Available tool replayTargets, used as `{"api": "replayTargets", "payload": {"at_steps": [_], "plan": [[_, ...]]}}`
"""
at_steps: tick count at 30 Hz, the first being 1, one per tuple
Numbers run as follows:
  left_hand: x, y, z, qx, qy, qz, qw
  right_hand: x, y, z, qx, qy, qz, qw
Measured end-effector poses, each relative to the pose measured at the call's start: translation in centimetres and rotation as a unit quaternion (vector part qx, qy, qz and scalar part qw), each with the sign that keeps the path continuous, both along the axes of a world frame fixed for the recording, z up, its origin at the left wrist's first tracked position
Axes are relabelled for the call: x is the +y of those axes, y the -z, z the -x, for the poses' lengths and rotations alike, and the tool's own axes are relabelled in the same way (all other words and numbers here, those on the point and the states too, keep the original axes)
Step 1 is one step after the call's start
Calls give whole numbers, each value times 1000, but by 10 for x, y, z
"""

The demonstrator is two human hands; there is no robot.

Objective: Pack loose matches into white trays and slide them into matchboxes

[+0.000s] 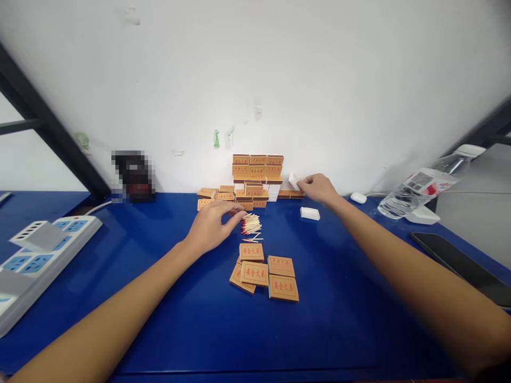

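Note:
My left hand (213, 224) is at the left edge of a heap of matches (251, 224) with red heads. Its fingers are stretched out, a gap shows between thumb and fingers, and I see nothing held. Between the thumb and fingers of my right hand (319, 189) is a small white matchbox tray (293, 181), raised and tilted near the wall. Another white tray (310, 214) lies on the blue table just below that hand. Behind the matches rises a stack of orange matchboxes (257, 171), with looser boxes (207, 193) to its left.
Several matchboxes (254, 273) lie nearer to me on the table (179, 330). A power strip (51, 260) is at the left. To the right are a tilted plastic bottle (419, 186), a white earphone case (358, 198) and a black phone (459, 266). The white wall closes off the back.

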State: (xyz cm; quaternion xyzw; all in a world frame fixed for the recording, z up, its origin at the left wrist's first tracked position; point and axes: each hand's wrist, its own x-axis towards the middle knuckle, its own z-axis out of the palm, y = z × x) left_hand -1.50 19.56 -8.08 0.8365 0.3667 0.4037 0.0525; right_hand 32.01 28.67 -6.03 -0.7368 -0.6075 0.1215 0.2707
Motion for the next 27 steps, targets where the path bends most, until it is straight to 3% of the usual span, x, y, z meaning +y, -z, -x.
{"api": "replayTargets", "payload": {"at_steps": [4,9,27], "plan": [[1,1,2,13,-6,-9,1000,9,-8,10,-83,-29,29,996],[3,4,3,24,-7,-16,1000,14,-11,22,-119,-18,63,991],[0,7,5,35,-12,-20,999,11,4,19,-21,-5,60,998]]}}
